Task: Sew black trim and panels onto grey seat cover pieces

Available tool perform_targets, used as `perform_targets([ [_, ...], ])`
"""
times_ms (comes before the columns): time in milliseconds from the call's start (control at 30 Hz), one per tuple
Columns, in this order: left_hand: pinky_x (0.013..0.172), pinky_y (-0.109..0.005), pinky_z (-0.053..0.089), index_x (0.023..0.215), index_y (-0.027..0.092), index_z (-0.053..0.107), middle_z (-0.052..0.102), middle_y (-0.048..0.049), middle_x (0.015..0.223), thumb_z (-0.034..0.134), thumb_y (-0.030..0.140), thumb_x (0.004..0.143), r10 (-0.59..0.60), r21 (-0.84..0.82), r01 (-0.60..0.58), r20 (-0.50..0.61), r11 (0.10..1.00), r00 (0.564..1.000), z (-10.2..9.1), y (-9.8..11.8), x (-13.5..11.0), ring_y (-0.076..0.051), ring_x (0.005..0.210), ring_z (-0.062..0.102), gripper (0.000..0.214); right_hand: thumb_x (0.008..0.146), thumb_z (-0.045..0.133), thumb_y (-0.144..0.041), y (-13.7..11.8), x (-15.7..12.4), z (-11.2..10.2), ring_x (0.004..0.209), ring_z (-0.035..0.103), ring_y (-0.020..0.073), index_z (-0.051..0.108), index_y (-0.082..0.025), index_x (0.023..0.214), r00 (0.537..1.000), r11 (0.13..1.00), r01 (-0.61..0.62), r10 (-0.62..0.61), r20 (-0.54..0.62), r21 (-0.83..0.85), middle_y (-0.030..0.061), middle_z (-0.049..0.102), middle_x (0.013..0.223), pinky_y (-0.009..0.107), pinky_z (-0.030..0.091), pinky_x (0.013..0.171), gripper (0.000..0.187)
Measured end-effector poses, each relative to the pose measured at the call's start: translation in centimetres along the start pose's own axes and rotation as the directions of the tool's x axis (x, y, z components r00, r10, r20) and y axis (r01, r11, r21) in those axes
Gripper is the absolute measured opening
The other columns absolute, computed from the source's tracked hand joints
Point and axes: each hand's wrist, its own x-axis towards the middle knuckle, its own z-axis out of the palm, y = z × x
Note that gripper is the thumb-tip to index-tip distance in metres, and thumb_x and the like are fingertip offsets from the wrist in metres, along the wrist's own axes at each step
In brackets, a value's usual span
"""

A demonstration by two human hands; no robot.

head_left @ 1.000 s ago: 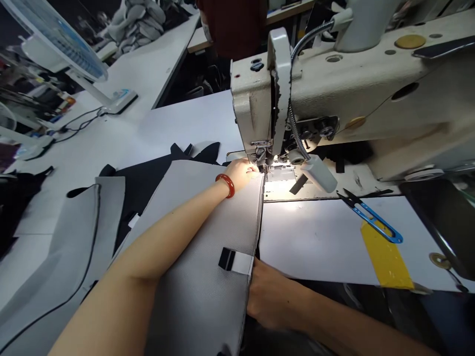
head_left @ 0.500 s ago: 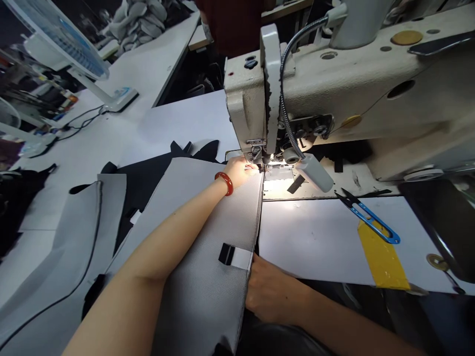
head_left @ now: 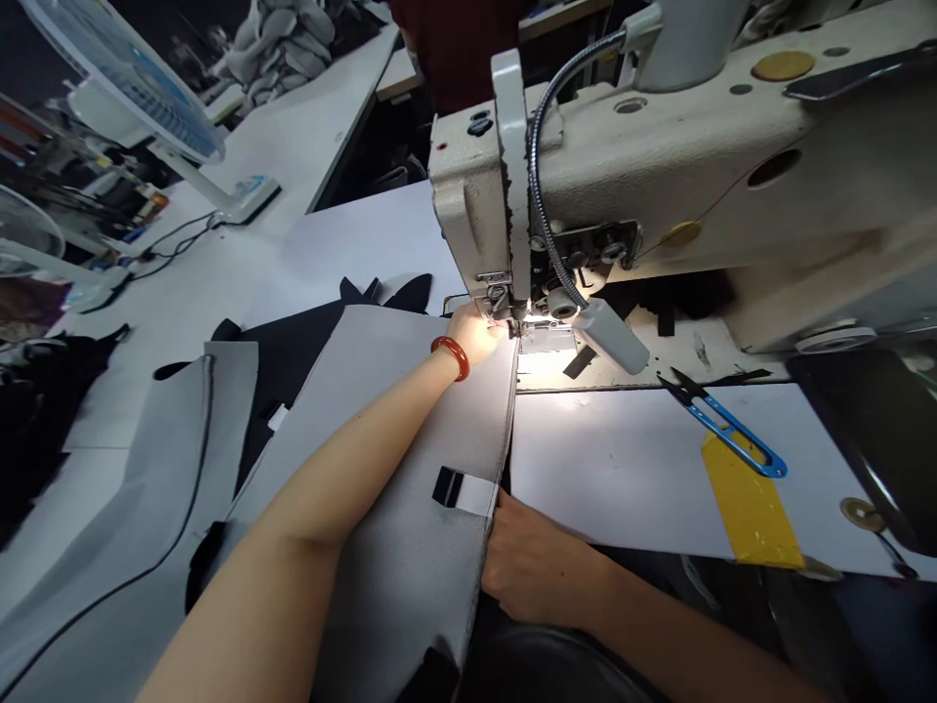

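We find the grey panel (head_left: 468,420) with its edge at the needle (head_left: 513,320), most of that edge still short of it. The left hand (head_left: 472,335) presses flat there; the right hand (head_left: 538,566) sits under the edge by the tab (head_left: 458,491), fingers hidden, so its grip is unconfirmed. Stitching so far: cannot tell.

Left hand (head_left: 474,334): bare, arm reaching forward, red bangle (head_left: 452,357) on wrist, fingers curled, just beside the sewing machine (head_left: 468,186) needle. Right hand (head_left: 538,571): bare, curled, well below that machine.
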Motion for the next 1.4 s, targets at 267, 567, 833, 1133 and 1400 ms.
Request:
perform_targets([
  [267, 0.103, -0.043, 0.035, 0.111, 0.019, 0.059, 0.058, -0.0074, 0.124, 0.059, 0.027, 0.081, 0.341, -0.004, -0.353, 0.270, 0.936, 0.901, -2.4, 0.0, -7.1, -0.025, 0.122, 0.045, 0.031, 0.073, 0.050, -0.003, -2.3, -1.8, 2.6, 0.060, 0.047, 0.0155, 0.055, -0.018, 0.057, 0.925, 0.976, -0.111, 0.034, -0.378, -0.185, -0.0001, 0.052, 0.052, 0.040, 0.036, 0.095, 0.022],
  [567, 0.109, -0.042, 0.031, 0.121, 0.018, 0.049, 0.045, -0.0090, 0.138, 0.059, 0.031, 0.083, 0.286, -0.014, -0.299, 0.336, 0.954, 0.898, -2.7, 0.8, -9.4, -0.022, 0.133, 0.033, 0.041, 0.064, 0.050, 0.003, -2.7, -2.0, 3.7, 0.052, 0.039, 0.0123, 0.049, -0.017, 0.048, 0.861, 0.983, -0.096, 0.004, -0.509, -0.157, -0.0009, 0.044, 0.045, 0.029, 0.043, 0.066, 0.026],
  [833, 0.112, -0.042, 0.027, 0.121, 0.014, 0.051, 0.042, -0.0111, 0.140, 0.059, 0.027, 0.084, 0.267, 0.023, -0.288, 0.310, 0.957, 0.912, -2.2, 0.7, -7.7, -0.022, 0.134, 0.031, 0.040, 0.064, 0.049, 0.008, -0.5, -2.2, 2.1, 0.050, 0.038, 0.0118, 0.047, -0.016, 0.048, 0.867, 0.975, -0.107, -0.005, -0.498, -0.196, -0.0006, 0.046, 0.047, 0.026, 0.031, 0.051, 0.028],
  [1133, 0.107, -0.034, 0.034, 0.107, 0.014, 0.059, 0.052, -0.0098, 0.125, 0.060, 0.022, 0.080, 0.190, 0.042, -0.200, 0.175, 0.979, 0.966, -1.3, 1.0, -4.9, -0.021, 0.120, 0.046, 0.029, 0.074, 0.045, 0.002, 3.0, -2.5, 0.2, 0.054, 0.048, 0.0134, 0.053, -0.016, 0.055, 0.974, 0.957, -0.174, 0.132, -0.184, -0.233, 0.0016, 0.058, 0.056, 0.028, 0.038, 0.056, 0.027],
  [1400, 0.088, -0.037, 0.045, 0.092, 0.018, 0.065, 0.063, -0.0048, 0.101, 0.045, 0.007, 0.077, 0.208, 0.217, -0.341, 0.472, 0.915, 0.857, -4.6, 4.8, -6.4, -0.024, 0.101, 0.052, 0.028, 0.078, 0.037, 0.002, -0.9, 1.0, -0.9, 0.069, 0.054, 0.0161, 0.063, -0.016, 0.084, 0.944, 0.944, -0.307, 0.286, -0.164, -0.122, 0.0027, 0.064, 0.069, 0.032, 0.045, 0.072, 0.032],
])
